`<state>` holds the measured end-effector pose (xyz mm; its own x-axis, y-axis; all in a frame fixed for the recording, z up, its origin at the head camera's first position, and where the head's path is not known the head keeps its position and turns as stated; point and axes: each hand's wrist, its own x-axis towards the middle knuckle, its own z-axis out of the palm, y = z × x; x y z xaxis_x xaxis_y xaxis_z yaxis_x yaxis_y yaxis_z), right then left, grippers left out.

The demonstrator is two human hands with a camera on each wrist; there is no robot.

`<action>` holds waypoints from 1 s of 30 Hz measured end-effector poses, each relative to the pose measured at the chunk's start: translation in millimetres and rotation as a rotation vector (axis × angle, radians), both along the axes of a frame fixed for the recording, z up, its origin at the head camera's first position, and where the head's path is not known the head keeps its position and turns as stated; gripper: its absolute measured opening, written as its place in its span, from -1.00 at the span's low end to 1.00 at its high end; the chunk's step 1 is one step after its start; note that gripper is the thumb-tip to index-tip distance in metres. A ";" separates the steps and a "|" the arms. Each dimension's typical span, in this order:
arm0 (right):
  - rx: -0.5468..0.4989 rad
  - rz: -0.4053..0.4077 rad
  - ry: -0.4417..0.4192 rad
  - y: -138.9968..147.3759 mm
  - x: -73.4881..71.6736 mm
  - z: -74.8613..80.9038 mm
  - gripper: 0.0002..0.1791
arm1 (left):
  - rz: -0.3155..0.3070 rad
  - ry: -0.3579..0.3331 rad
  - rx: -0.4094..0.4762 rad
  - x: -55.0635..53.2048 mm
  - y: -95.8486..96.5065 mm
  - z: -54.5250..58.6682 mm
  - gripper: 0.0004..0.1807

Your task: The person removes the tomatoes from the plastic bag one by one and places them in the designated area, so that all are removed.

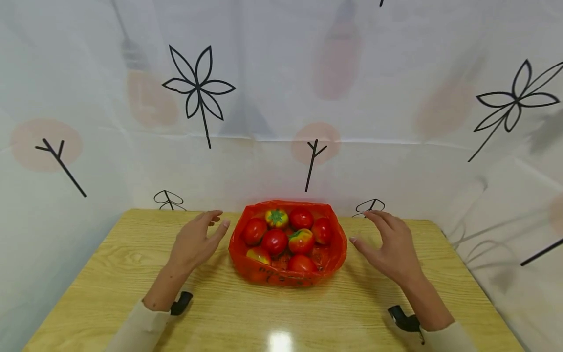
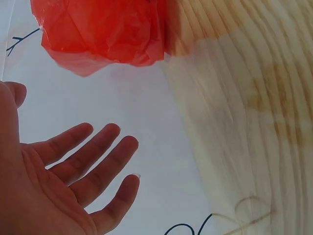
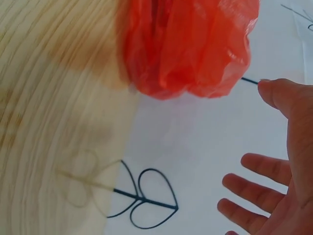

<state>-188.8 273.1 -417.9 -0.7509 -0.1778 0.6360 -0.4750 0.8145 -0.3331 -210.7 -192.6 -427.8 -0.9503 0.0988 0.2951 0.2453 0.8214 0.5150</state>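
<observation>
A red plastic bag (image 1: 288, 279) with its mouth spread wide sits on the table, holding several tomatoes (image 1: 274, 241), mostly red, some partly green and yellow. To the bag's left, my left hand (image 1: 196, 243) hovers with relaxed fingers, apart from the plastic. On the other side, my right hand (image 1: 391, 247) is held likewise, its thumb toward the bag and nothing in its grasp. In the left wrist view, a gap separates the left hand (image 2: 73, 181) from the bag (image 2: 102, 34). The right wrist view likewise shows the right hand (image 3: 279, 171) clear of the bag (image 3: 190, 49).
The wooden table (image 1: 246, 318) carries the bag near its back edge. Behind it hangs a white curtain (image 1: 264, 98) printed with black plant drawings and pinkish shapes. Black wrist straps (image 1: 181, 303) show at both cuffs.
</observation>
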 end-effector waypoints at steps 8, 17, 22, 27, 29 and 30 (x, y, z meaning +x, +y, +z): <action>0.007 0.025 -0.001 -11.2 4.7 3.9 -0.34 | -0.013 -0.027 0.042 1.1 6.3 -2.4 -0.35; -0.007 0.044 -0.071 -23.8 9.2 6.5 -0.37 | -0.030 -0.046 0.078 1.9 14.6 -3.7 -0.38; 0.016 0.066 -0.077 -32.4 8.9 6.9 -0.40 | -0.052 -0.061 0.103 3.4 17.8 -3.3 -0.35; 0.043 0.093 -0.061 -42.7 6.9 9.7 -0.44 | -0.052 -0.109 0.141 3.9 21.4 -3.1 -0.26; 0.050 0.110 -0.058 -47.1 6.2 10.2 -0.46 | -0.049 -0.141 0.158 3.7 23.1 -3.1 -0.22; 0.054 0.120 -0.056 -49.4 6.0 10.2 -0.48 | -0.046 -0.159 0.165 3.7 24.0 -3.0 -0.20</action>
<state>-182.8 223.7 -407.7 -0.7564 -0.3008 0.5808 -0.5516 0.7705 -0.3194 -206.9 -168.5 -430.8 -0.9818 0.1061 0.1576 0.1856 0.7124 0.6768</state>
